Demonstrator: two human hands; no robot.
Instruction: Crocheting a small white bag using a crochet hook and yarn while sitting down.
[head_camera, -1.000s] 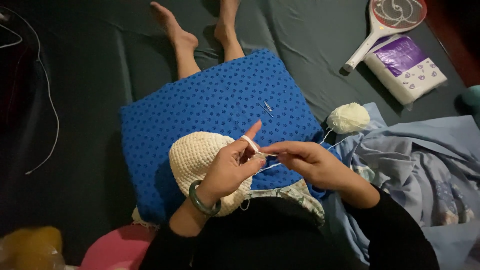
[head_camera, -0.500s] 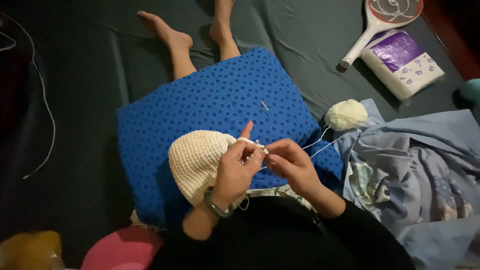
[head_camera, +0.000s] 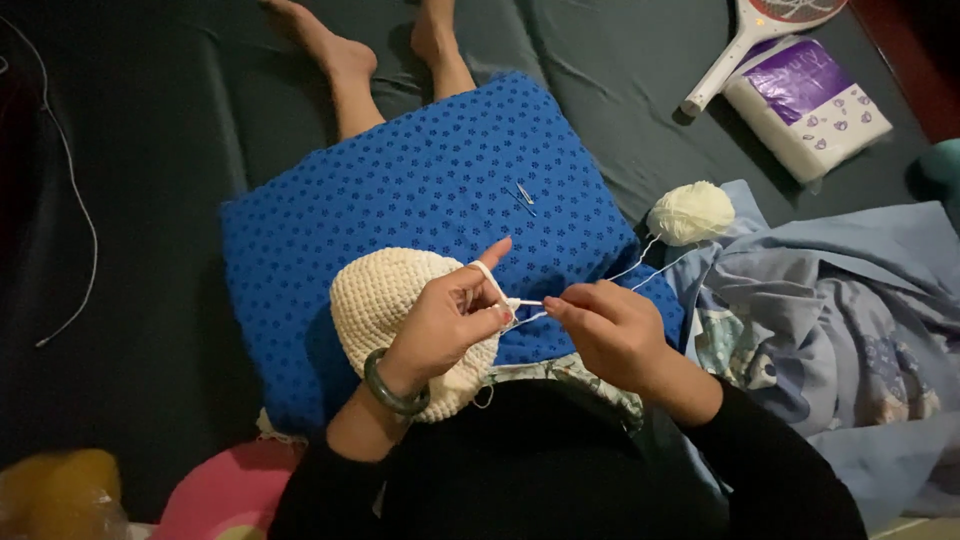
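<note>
Far to the left a thin white cord (head_camera: 75, 215) trails over the dark bedding, well apart from the work. Near the left corner sit a yellow lump (head_camera: 55, 490) and a pink round thing (head_camera: 225, 490), both partly cut off.

The cream crocheted piece (head_camera: 385, 300) lies on the near part of the blue cushion (head_camera: 400, 190), resting on the person's lap. It looks soft, light and floppy, something that will sag if pinched by one edge, so a grip along its working rim seems best. The left hand (head_camera: 445, 325) is closed on that rim, forefinger raised with the yarn strand (head_camera: 655, 272) looped over it; a green bangle (head_camera: 390, 385) circles the wrist. Just beside it, the right hand (head_camera: 605, 325) is pinched narrow on what I take to be a hook, too small to make out.

The cushion's far half is open except for a small metal tool (head_camera: 524, 194). The strand runs right to the yarn ball (head_camera: 691, 212), near the cushion's right edge; it looks apt to roll. Beyond, crumpled blue cloth (head_camera: 830, 310) crowds the right side, and far right lie a racket-shaped swatter (head_camera: 745, 40) and a tissue pack (head_camera: 808, 105).
</note>
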